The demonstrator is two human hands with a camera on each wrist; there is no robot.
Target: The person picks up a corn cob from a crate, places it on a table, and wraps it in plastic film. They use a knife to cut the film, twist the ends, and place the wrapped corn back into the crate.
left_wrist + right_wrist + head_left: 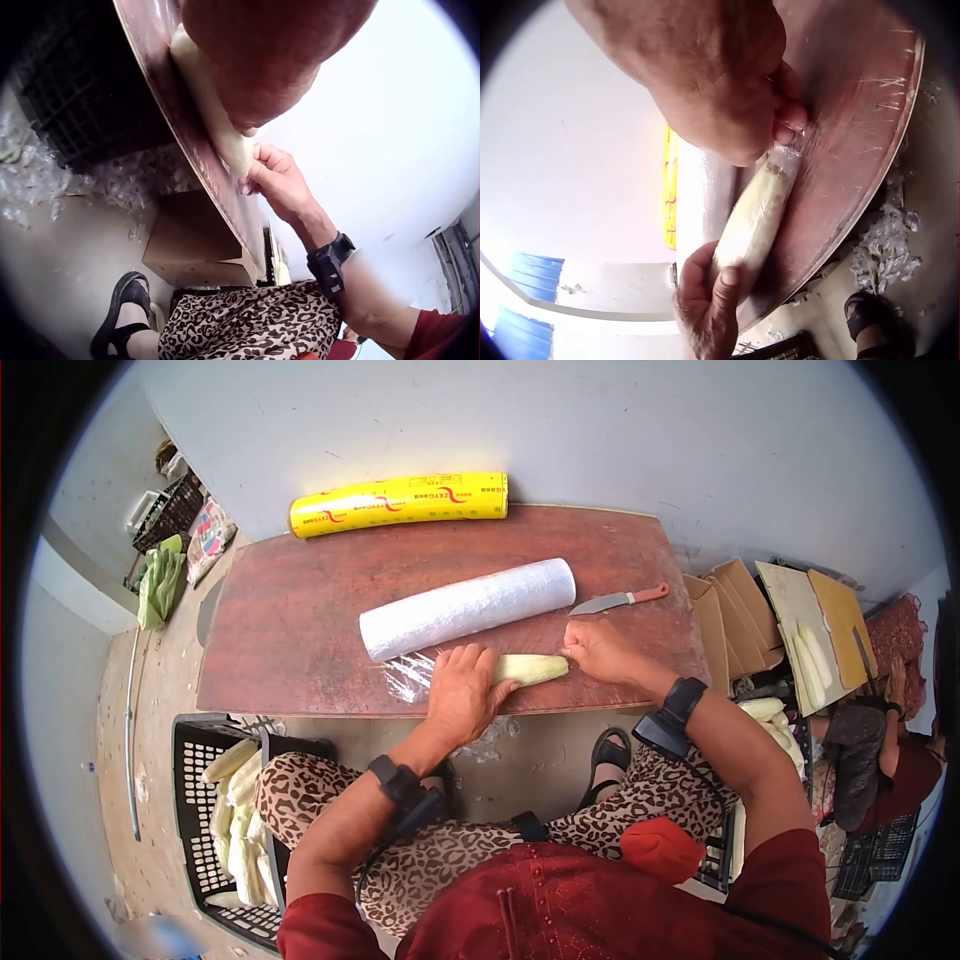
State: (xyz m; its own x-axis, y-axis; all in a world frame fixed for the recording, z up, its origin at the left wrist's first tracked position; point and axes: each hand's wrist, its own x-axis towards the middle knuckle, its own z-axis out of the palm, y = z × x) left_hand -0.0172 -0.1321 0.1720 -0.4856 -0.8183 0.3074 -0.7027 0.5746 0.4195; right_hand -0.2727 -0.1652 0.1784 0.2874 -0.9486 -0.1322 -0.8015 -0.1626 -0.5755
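A pale, tapered vegetable (530, 669), like a water bamboo shoot, lies along the table's front edge wrapped in clear film. My left hand (463, 685) grips it, fingers over the top and thumb along the near side. At its other end my right hand (606, 652) pinches the twisted end of the plastic wrap (789, 150), which shows in the right wrist view. Just behind lies a white roll of cling film (468, 607); some loose film (408, 678) spreads from it beside my left hand.
A knife (620, 600) with a reddish handle lies on the brown table (270, 610), right of the roll. A yellow printed roll (400, 504) rests at the back. Black crates (190, 800) of pale shoots flank my legs. Another person (890, 760) sits at the far right.
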